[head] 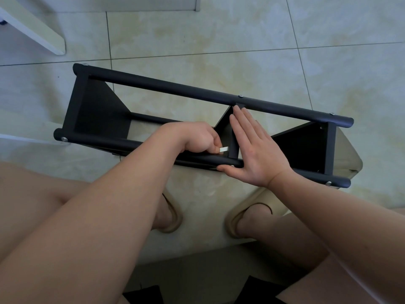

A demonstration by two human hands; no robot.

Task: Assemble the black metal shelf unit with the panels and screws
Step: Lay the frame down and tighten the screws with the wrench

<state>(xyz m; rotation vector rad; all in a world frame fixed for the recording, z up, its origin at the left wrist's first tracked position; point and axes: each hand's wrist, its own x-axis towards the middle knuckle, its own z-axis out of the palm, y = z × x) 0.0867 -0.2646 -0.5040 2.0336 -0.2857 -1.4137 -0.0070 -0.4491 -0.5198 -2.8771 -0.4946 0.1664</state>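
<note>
The black metal shelf unit lies on its side on the tiled floor, long tubes running left to right with three panels between them. My left hand pinches a small silvery tool inside the frame, just left of the middle panel and above the near tube. My right hand lies flat with straight fingers against the right side of the middle panel, its thumb resting on the near tube beside a screw head. Silver screw heads show at the tube ends.
A white board leans at the top left. My knees and both feet in beige slippers sit just in front of the shelf. A beige bag or cushion lies under the shelf's right end.
</note>
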